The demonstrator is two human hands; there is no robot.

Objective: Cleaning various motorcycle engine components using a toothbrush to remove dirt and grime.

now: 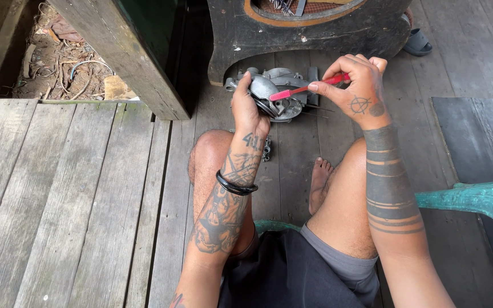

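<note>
Brushing a metal part over the plank floor

Left hand [248, 111] closed around a grey metal part [265, 89] held above the knees; right hand [356, 85] pinches a red toothbrush [303, 89] against it. A slipping grip could drop the part between the floor boards.

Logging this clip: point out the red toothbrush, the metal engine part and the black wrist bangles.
red toothbrush [302, 89], head view, mid-handle.
metal engine part [263, 86], head view, rounded grey cover.
black wrist bangles [235, 186], head view, on the left wrist.
</note>
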